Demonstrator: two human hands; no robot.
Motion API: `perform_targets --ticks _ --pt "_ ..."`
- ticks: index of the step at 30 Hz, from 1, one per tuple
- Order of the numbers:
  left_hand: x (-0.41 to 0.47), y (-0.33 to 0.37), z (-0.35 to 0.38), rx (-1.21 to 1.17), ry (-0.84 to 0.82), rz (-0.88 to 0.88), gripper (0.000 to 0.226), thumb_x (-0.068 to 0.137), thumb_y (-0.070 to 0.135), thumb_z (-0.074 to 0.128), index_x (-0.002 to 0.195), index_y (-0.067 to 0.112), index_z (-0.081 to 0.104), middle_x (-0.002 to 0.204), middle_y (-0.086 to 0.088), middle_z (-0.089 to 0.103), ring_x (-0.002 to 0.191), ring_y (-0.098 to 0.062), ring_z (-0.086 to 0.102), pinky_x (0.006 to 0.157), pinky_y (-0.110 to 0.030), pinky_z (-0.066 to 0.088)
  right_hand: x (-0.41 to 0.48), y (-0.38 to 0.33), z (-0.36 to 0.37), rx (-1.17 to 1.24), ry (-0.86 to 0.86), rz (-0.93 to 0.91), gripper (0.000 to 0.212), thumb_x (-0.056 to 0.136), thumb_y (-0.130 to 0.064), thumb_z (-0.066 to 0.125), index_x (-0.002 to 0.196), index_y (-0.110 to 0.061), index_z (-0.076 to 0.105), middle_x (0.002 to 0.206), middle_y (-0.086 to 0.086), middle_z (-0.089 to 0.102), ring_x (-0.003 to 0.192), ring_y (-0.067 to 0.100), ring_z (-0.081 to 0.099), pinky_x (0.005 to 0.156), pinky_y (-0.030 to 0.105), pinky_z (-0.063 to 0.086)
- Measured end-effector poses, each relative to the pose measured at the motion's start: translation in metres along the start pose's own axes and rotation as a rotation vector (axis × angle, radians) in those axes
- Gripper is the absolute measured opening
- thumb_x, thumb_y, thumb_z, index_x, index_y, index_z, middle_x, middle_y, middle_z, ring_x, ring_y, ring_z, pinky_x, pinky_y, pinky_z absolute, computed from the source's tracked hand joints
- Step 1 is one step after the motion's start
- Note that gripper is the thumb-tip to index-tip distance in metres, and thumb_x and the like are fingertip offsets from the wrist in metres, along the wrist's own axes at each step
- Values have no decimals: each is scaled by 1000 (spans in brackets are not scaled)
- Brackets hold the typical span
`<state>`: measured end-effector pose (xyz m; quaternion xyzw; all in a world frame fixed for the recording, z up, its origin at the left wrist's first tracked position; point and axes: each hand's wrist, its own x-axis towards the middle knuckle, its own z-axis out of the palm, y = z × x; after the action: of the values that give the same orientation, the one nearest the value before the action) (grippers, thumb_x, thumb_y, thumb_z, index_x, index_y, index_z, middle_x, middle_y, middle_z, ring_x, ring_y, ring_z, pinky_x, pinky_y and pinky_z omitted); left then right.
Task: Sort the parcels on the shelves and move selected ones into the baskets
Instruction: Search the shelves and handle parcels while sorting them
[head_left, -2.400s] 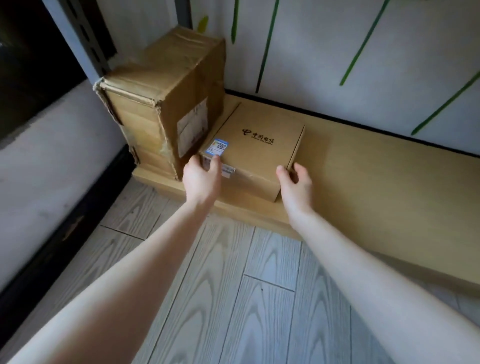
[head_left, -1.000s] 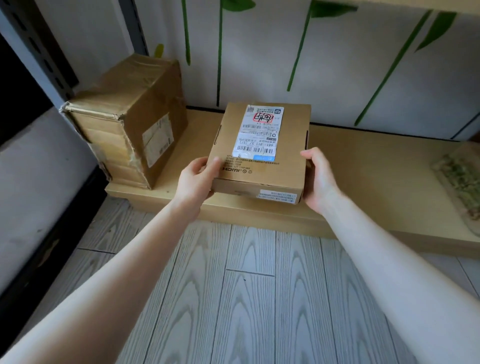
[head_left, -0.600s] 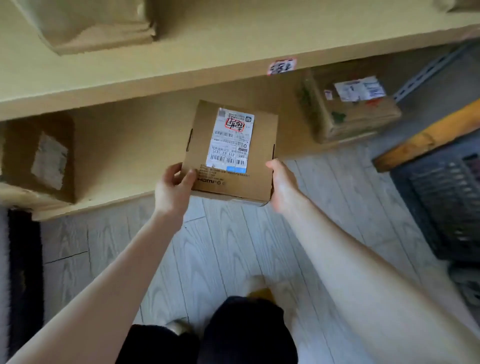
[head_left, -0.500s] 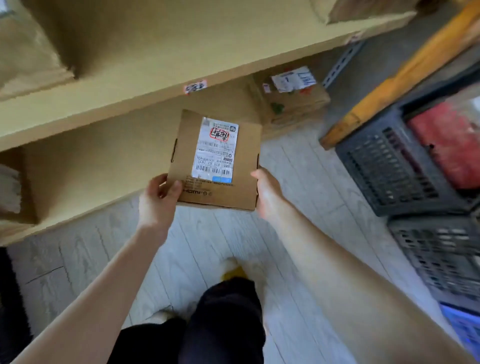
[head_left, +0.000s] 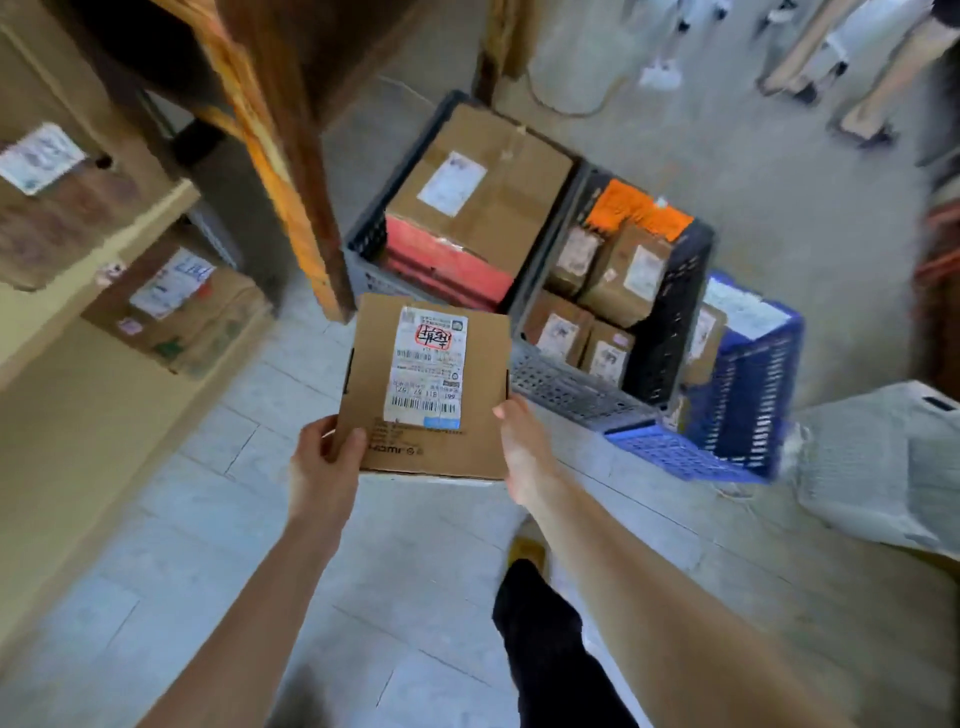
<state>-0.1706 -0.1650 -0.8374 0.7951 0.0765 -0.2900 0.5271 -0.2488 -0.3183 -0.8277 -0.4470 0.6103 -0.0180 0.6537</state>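
Holding the flat parcel (head_left: 426, 387) by its near corners, both hands' fingers (head_left: 349, 441) clamp it. Beyond the parcel sit the baskets (head_left: 571, 384), nearer the right hand (head_left: 524, 457)

Shipping label (head_left: 428, 376) on held box (head_left: 423, 387): digits "29 11B 199" partly legible above a barcode; red-circled mark, unreadable.
Box print: "HDMI", upside down.
Labels on other parcels: blurred.
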Motion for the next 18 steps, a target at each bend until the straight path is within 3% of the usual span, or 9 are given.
perform_targets --ticks 5,10,13,15,18 --pt "-1 47 135 122 -60 -30 27 90 24 56 114 12 54 97 -3 60 87 -19 56 74 -29 39 66 -42 -114 107 68 55 23 90 -12 37 95 -20 58 89 -1 65 78 13 61 66 27 49" --pt "14 71 246 280 -181 -14 12 89 22 56 98 16 51 93 0 58 85 -19 55 73 -28 41 133 -72 -197 145 167 88 22 94 -8 37 103 -22 53 87 -6 62 75 9 58 66 27 45" --pt "36 77 300 445 -227 58 8 89 20 52 90 12 52 91 -5 60 84 -22 55 68 -28 39 177 -81 -225 111 195 84 30 96 -9 37 120 -18 52 96 -4 60 80 11 58 70 29 45" --pt "60 75 334 545 -265 93 14 91 17 49 96 6 56 100 -12 63 88 -26 57 71 -32 45 211 -83 -236 92 208 84 34 97 -10 36 128 -16 49 101 -3 59 82 11 56 74 29 44" --pt "102 63 382 676 -349 101 34 93 14 45 125 4 49 121 -14 58 108 -29 55 87 -37 47 267 -80 -244 70 243 93 37 97 -12 37 133 -17 46 113 0 58 90 15 55 82 32 44"
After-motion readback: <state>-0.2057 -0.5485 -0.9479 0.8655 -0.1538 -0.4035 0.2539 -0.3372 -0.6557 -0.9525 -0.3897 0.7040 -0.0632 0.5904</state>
